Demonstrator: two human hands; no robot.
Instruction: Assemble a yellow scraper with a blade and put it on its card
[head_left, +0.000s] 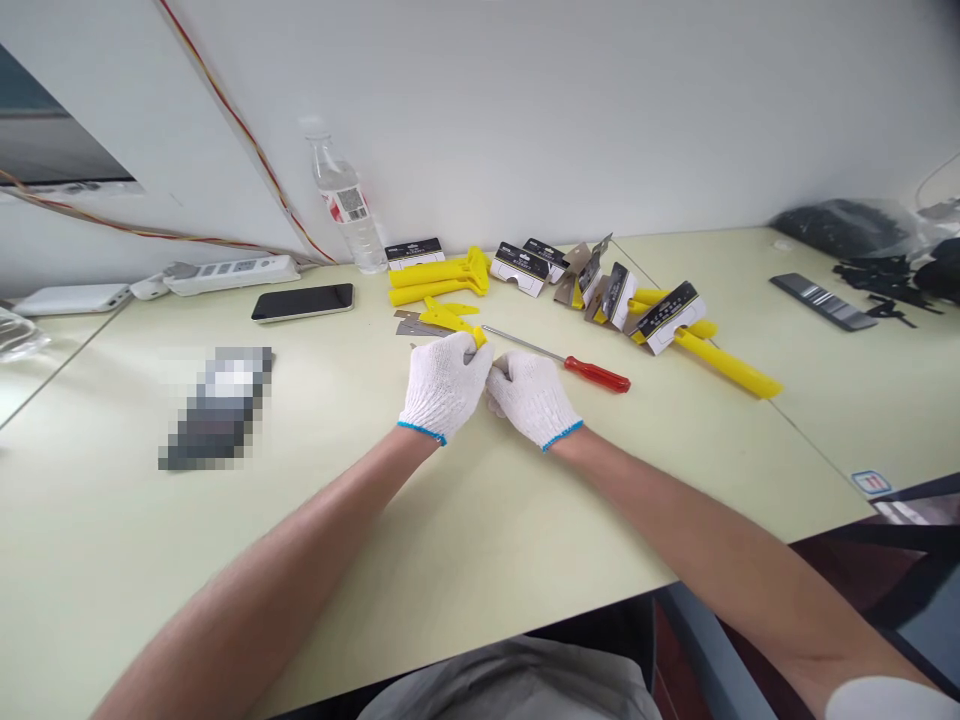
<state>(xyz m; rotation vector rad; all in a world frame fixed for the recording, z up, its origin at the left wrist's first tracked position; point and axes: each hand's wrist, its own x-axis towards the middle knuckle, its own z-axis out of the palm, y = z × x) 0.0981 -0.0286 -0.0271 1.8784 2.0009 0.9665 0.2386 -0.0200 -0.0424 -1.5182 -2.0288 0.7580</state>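
My left hand [448, 383], in a white knit glove with a blue cuff, is closed round a small yellow plastic piece [480, 337], its tip showing above the fingers. Right beside it, my gloved right hand [531, 393] is pinched shut; anything between its fingers is hidden. Just beyond the hands lie flat yellow plastic parts [448, 315] on top of thin grey metal blades [415, 325]. A screwdriver with a red handle [596, 374] rests to the right, its shaft pointing back left.
Yellow handles [431, 280] and black-and-white cards [520, 268] lie at the back. Assembled yellow scrapers [727, 365] with cards lie right. A water bottle [349, 205], phone [303, 302] and power strip [232, 274] stand left. A dark bar-shaped object [823, 301] lies far right.
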